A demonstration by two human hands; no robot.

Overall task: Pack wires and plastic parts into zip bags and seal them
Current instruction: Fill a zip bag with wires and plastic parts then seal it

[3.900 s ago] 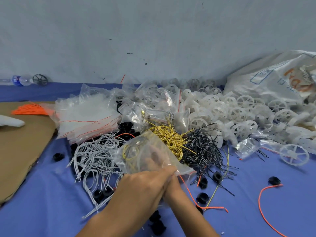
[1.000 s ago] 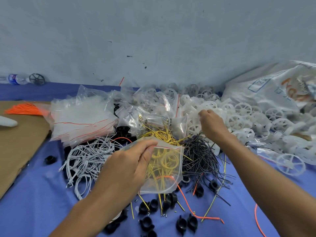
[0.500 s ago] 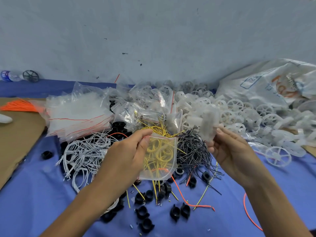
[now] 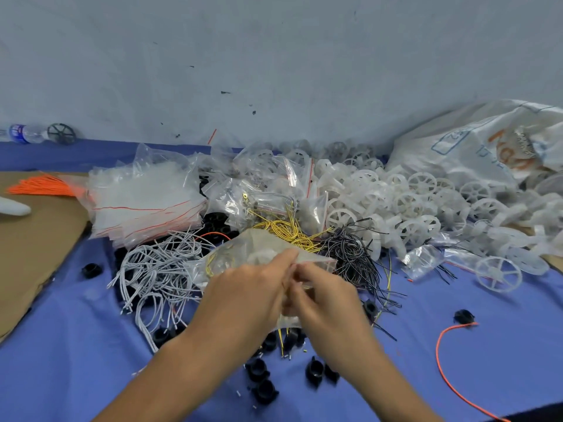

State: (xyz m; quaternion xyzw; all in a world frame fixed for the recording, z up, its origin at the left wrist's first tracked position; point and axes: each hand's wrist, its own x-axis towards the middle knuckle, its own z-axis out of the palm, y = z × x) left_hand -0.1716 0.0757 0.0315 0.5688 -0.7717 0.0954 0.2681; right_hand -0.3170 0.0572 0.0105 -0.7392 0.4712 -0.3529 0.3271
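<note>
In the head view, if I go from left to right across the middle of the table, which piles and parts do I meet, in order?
orange wire bundle → stack of empty zip bags → yellow wires → black wires → lone white wheel

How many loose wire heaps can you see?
4: orange bundle on the cardboard far left, white heap by the left hand, yellow heap behind the bag, black heap beside it. More may be hidden.
</note>
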